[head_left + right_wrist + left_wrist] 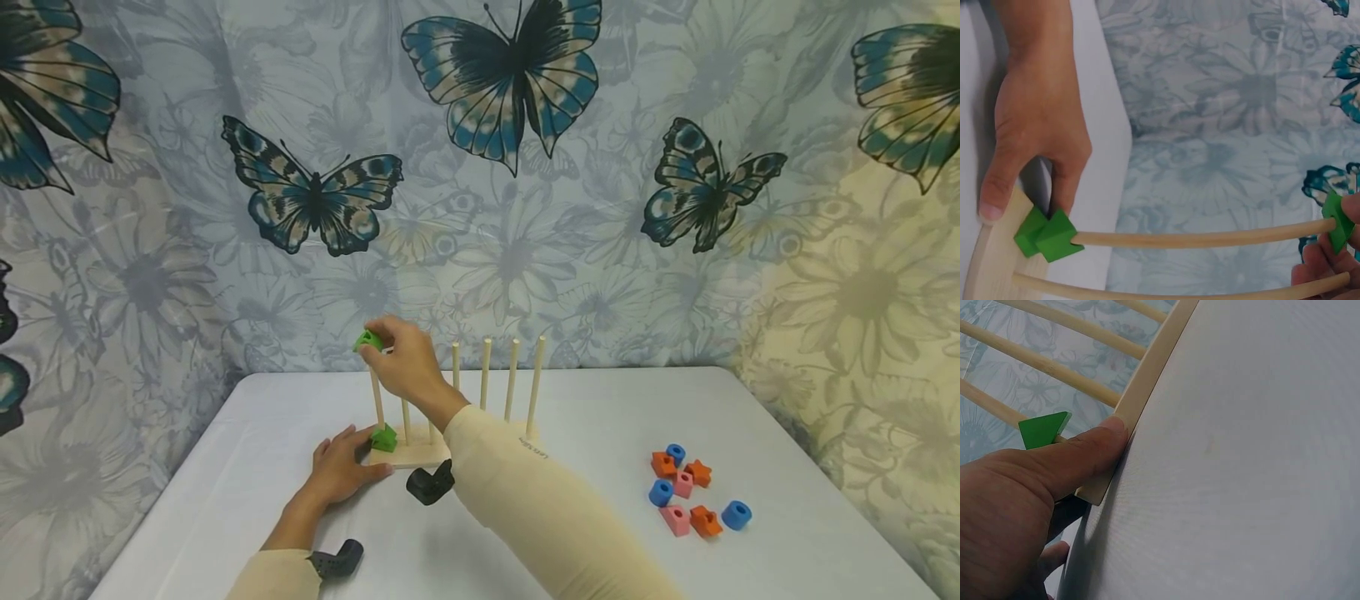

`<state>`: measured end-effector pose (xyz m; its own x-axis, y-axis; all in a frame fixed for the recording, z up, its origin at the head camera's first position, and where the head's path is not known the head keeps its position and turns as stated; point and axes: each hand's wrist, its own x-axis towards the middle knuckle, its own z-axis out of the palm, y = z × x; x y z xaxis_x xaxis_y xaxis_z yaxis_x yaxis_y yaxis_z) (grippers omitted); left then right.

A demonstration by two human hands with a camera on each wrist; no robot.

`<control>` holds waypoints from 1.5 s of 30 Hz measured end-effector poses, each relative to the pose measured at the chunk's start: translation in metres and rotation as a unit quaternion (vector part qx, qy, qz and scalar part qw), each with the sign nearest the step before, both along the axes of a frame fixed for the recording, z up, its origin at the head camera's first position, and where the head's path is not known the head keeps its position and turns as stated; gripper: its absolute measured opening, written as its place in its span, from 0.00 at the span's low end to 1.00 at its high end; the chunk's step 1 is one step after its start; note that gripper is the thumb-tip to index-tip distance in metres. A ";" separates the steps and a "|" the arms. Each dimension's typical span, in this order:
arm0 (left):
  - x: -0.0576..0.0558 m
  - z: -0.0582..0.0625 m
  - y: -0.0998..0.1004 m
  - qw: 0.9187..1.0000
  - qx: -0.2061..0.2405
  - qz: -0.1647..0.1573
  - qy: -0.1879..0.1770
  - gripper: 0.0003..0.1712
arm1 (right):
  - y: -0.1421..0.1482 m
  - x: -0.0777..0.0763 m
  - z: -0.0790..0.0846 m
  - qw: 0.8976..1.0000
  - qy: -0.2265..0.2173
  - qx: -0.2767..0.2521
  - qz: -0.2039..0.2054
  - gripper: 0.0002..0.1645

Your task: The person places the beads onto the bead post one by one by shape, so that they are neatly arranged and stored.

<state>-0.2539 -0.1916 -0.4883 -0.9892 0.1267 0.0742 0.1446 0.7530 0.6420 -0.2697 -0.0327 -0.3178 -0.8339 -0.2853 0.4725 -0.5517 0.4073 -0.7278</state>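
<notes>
My right hand (408, 358) pinches a green block (368, 340) with a hole at the top of the leftmost peg. In the right wrist view the peg's tip meets that block (1337, 222). At the bottom of the same peg sit two green blocks (1047, 234), stacked and turned at different angles. My left hand (341, 468) grips the left end of the wooden peg board (420, 454), thumb along its front edge and fingers round the far side. In the left wrist view the thumb lies on the board's edge (1147, 375).
Several upright pegs (535, 387) stand in a row to the right, partly behind my right forearm. Loose blue cylinders (737, 515), orange stars (698, 472) and pink blocks (676, 521) lie on the right of the white table (600, 467). A butterfly-patterned cloth (517, 250) hangs behind.
</notes>
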 end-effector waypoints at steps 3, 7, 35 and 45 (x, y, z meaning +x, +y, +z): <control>0.000 0.000 0.000 1.000 0.001 -0.003 0.004 0.44 | -0.001 0.000 -0.006 1.000 -0.001 -0.007 -0.002 0.17; 0.001 0.001 0.000 1.000 -0.003 -0.006 0.011 0.43 | -0.002 0.000 -0.017 1.000 0.000 -0.025 0.000 0.18; 0.000 -0.002 -0.002 1.000 0.000 -0.001 0.011 0.44 | -0.007 0.006 -0.072 0.987 -0.107 -0.106 -0.048 0.18; 0.001 0.000 -0.001 1.000 0.004 -0.010 0.013 0.45 | -0.006 0.006 -0.095 0.986 -0.121 -0.093 -0.058 0.15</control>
<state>-0.2531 -0.1928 -0.4880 -0.9841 0.1462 0.1005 0.1764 0.7448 0.6436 -0.2641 -0.0392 -0.4132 -0.9510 -0.1077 0.2898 -0.3091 0.3046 -0.9009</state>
